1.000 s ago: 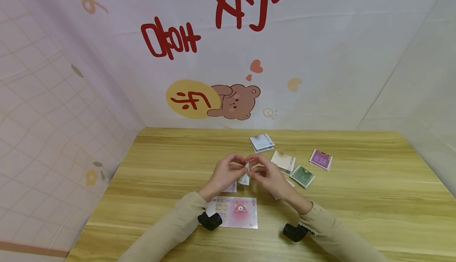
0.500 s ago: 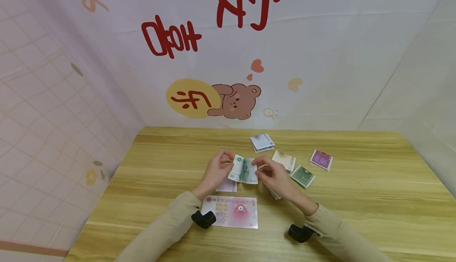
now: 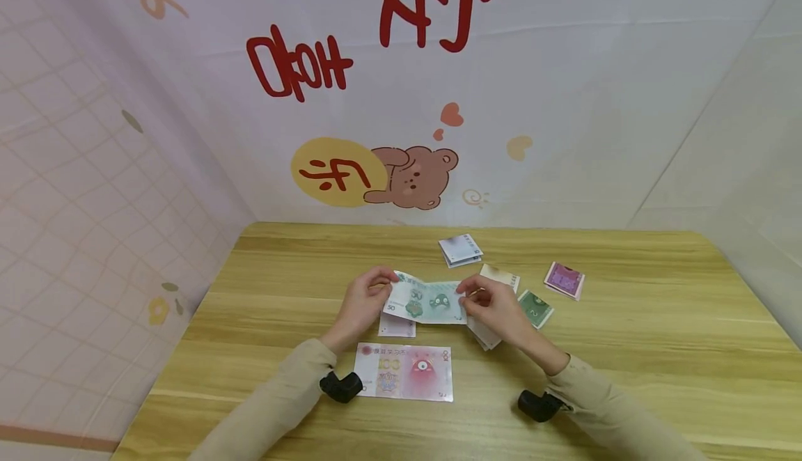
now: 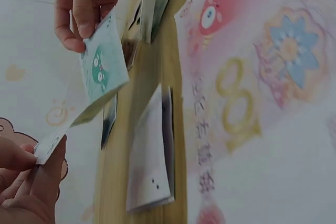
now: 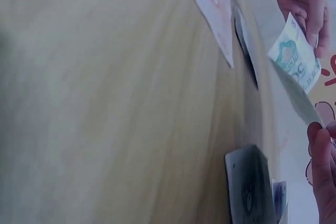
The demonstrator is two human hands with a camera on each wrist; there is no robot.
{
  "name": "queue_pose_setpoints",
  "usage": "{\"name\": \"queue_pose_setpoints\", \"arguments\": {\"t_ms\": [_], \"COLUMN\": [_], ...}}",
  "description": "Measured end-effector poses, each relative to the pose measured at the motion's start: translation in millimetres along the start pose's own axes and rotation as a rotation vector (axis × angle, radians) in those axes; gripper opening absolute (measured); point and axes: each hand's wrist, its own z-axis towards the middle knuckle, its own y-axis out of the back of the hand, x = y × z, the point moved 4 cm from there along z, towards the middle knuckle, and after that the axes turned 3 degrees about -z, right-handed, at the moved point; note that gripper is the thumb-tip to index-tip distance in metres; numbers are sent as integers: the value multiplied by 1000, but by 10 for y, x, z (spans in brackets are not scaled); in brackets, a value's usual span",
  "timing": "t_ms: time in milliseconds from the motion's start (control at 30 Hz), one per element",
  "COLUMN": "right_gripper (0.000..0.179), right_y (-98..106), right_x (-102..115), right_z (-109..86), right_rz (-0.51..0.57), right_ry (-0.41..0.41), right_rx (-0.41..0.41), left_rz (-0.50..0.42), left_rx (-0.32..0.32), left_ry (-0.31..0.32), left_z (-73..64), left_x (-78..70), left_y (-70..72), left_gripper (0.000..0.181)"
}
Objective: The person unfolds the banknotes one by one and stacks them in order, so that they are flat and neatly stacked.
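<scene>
**Green 50 note held open between two hands above the table**

While the left hand point(image 3: 363, 304) pinches the left short edge of the green 50 note point(image 3: 426, 302), its thumb and fingers are curled around that edge, and the note hangs a little above the wooden table point(image 3: 658, 349). To the left of this hand the table surface runs bare up to its left edge. Just under this hand, partly hidden, lies a small pale folded note point(image 3: 397, 326), and nearer to the person from it the pink 100 note point(image 3: 406, 372) lies flat, apart from both hands.

Between the two hands the green note is stretched almost fully open, with a soft crease in the middle; its long edges are free. In the left wrist view the same note point(image 4: 100, 72) bends between the two hands.

The right hand point(image 3: 498, 310) grasps the right short edge by pinching with thumb and forefinger. Beyond it lies a white-blue folded note point(image 3: 460, 249); just behind its knuckles a beige folded note point(image 3: 501, 277); to its right a green folded note point(image 3: 537, 308), and further right a purple folded note point(image 3: 565, 280). After that the table is bare until its right edge.
</scene>
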Motion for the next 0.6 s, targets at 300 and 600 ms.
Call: {"name": "queue_pose_setpoints", "arguments": {"t_ms": [300,600], "right_gripper": [12,14], "right_y": [64,67], "right_x": [-71,-35], "right_z": [-10,-16], "right_rz": [-21,-62], "right_ry": [71,136], "right_rx": [54,141], "left_rz": [14,26], "left_rx": [6,63], "left_ry": [-23,16], "left_z": [-51,-132], "left_x": [47,-57], "left_y": [150,222], "left_gripper": [15,15]}}
